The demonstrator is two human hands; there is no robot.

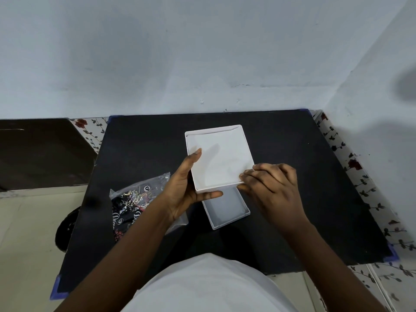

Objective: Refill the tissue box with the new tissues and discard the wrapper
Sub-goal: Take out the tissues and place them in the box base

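Tissues look in: our left hand [188,188] grips the tissue box [219,157], right hand [269,183] pinches its corner, while the wrapper [137,199] sits undiscarded on the counter [304,176].

black mat [292,154] (blue-taped corners), floral tiles [360,183] — pale wall [202,52]

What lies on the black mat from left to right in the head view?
Crinkled clear plastic wrapper with black print → left hand → open white box full of tissues → right hand
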